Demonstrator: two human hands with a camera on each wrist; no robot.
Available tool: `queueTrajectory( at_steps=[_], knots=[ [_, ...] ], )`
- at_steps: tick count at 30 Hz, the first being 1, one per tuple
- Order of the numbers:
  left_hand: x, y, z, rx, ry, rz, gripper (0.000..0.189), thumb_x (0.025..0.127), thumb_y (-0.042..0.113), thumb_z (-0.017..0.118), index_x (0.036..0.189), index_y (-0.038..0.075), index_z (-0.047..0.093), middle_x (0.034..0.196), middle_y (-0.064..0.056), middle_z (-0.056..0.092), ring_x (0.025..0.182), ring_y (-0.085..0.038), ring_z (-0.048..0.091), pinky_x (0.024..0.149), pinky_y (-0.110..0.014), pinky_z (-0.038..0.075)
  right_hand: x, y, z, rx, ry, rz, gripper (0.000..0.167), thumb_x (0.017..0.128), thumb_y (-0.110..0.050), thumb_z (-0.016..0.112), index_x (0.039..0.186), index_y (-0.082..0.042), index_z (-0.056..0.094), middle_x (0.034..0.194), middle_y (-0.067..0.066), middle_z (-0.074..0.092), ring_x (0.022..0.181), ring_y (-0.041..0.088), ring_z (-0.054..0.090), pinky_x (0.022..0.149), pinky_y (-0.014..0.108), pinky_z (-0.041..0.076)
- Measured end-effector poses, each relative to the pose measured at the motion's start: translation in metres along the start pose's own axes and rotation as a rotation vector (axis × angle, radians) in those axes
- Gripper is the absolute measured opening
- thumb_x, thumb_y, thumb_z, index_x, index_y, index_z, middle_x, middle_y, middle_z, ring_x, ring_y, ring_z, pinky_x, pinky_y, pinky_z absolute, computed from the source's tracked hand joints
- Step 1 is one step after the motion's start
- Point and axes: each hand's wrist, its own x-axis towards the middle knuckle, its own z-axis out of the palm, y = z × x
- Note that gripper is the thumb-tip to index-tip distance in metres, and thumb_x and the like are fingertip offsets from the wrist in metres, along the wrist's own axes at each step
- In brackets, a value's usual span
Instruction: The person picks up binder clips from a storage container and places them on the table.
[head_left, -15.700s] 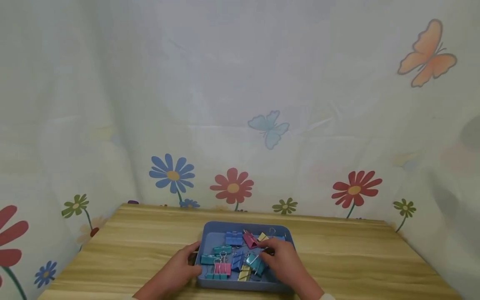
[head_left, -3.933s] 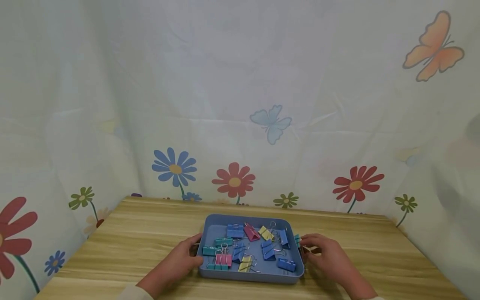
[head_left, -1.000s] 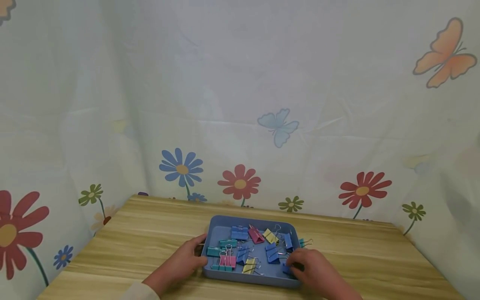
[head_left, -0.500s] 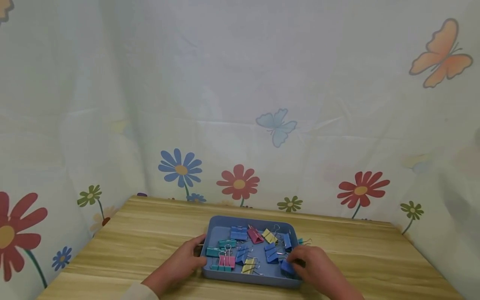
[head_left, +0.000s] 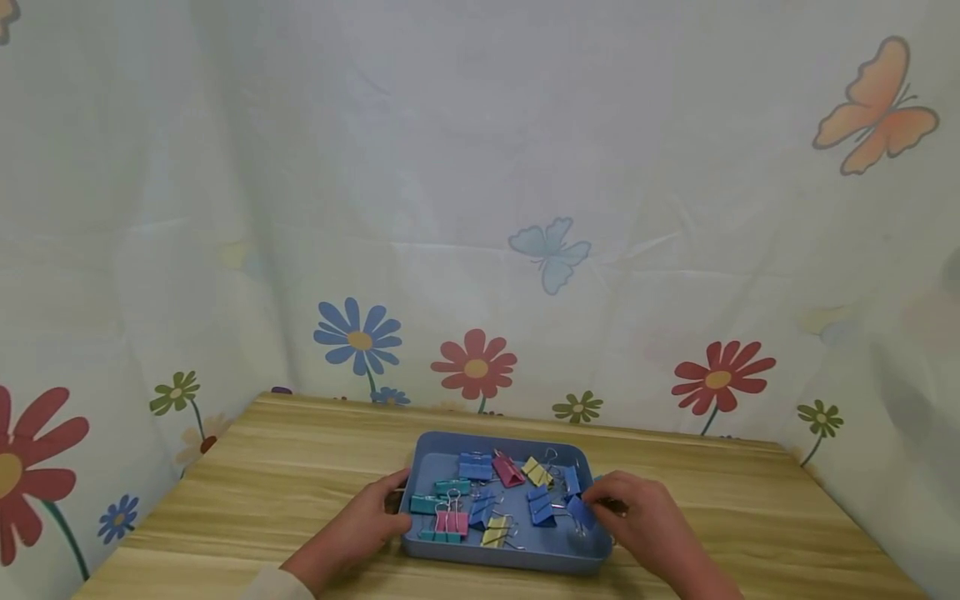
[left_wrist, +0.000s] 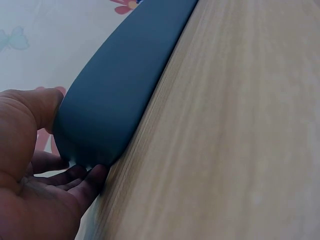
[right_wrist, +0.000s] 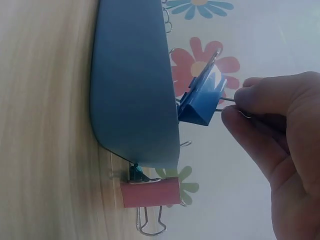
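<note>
A blue tray (head_left: 502, 557) holds several binder clips in blue, teal, pink and yellow. My left hand (head_left: 367, 518) grips its left end, thumb at the rim and fingertips (left_wrist: 97, 172) at the lower corner in the left wrist view. Over the tray's right side, my right hand (head_left: 648, 517) pinches a blue binder clip (right_wrist: 204, 102) by its wire handle between thumb and index finger. That clip is tilted and overlaps the rim in the right wrist view. Close to it inside the tray lie two more blue clips, one of them a larger blue clip (head_left: 542, 507).
Outside the tray's right end, a red binder clip (right_wrist: 151, 193) and a teal clip (right_wrist: 136, 172) sit on the wooden table (head_left: 315, 450). A flower-printed curtain (head_left: 637, 275) stands behind the table.
My right hand has raised the blue clip from the tray's front right corner, up and slightly back. Earlier, it was at a teal clip outside the right end. My left hand stays on the tray.
</note>
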Motion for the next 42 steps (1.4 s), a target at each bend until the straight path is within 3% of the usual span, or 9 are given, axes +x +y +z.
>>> queueTrajectory(
  at_steps=[8,17,22,32,42],
  knots=[
    [0.0,-0.001,0.0,-0.01,0.003,0.014,0.082,0.074,0.001,0.06,0.148,-0.009,0.026,0.145,-0.026,0.043,0.127,-0.031,0.048,0.096,-0.037,0.043,0.0,0.0,-0.004,0.034,0.092,0.095,0.022,0.08,-0.001,0.073,0.085,-0.023,0.074,0.09,-0.009,0.07,0.08,0.006,0.065,0.069,0.024,0.056],
    [-0.001,-0.002,0.0,-0.04,-0.005,0.03,0.082,0.074,-0.001,0.058,0.148,-0.01,0.026,0.145,-0.026,0.043,0.127,-0.032,0.048,0.09,-0.032,0.044,-0.001,0.016,-0.008,-0.048,0.327,0.016,0.02,0.076,0.002,0.075,0.087,-0.015,0.073,0.087,-0.002,0.072,0.077,0.013,0.068,0.066,0.027,0.057],
    [0.0,-0.003,0.0,-0.04,-0.007,0.029,0.082,0.074,0.0,0.059,0.148,-0.01,0.025,0.145,-0.026,0.043,0.128,-0.033,0.048,0.091,-0.032,0.044,-0.001,0.026,-0.011,-0.078,0.4,0.017,0.015,0.078,0.0,0.074,0.086,-0.012,0.074,0.087,0.002,0.073,0.076,0.017,0.071,0.064,0.029,0.057],
    [0.0,-0.002,-0.001,-0.048,-0.018,0.024,0.082,0.075,0.0,0.059,0.149,-0.01,0.023,0.145,-0.027,0.043,0.128,-0.033,0.048,0.088,-0.03,0.044,-0.002,0.041,-0.009,-0.098,0.431,0.071,0.011,0.078,-0.001,0.074,0.086,-0.009,0.074,0.088,0.005,0.073,0.075,0.02,0.071,0.061,0.029,0.056],
    [-0.002,0.003,0.0,-0.006,-0.001,-0.004,0.082,0.075,0.003,0.06,0.148,-0.009,0.026,0.146,-0.025,0.042,0.127,-0.03,0.047,0.095,-0.035,0.043,-0.003,0.051,-0.006,-0.14,0.41,0.143,0.005,0.08,-0.006,0.074,0.085,-0.007,0.075,0.089,0.006,0.073,0.075,0.019,0.07,0.062,0.032,0.056]
  ],
)
